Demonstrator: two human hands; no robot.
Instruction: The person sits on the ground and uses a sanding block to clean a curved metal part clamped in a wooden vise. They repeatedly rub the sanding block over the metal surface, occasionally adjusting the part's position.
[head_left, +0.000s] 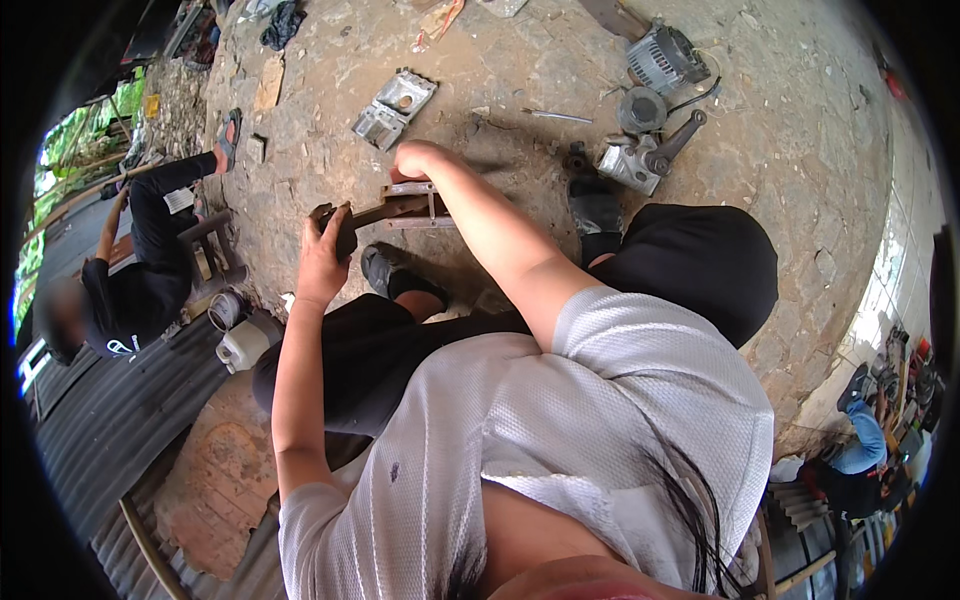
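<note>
In front of me, my left hand (324, 251) has its fingers around a dark block-like object (345, 231). A brown bar (382, 214) runs from beside that block to a rusty metal frame (420, 223) on the ground; whether bar and block are joined is unclear. My right arm reaches across to the frame's far side. There my right hand (417, 159) is curled at the frame's far rail, its fingertips hidden beneath it. Just beyond lies an open cast-metal housing (395, 109) with hollow compartments.
To the right lie an alternator-like motor (666, 60), a round metal part (641, 110) and a metal casting with a lever arm (637, 161). A pen (559, 116) lies farther out. One person (142, 277) sits at left, near a white jug (244, 345); another (855, 472) is at right.
</note>
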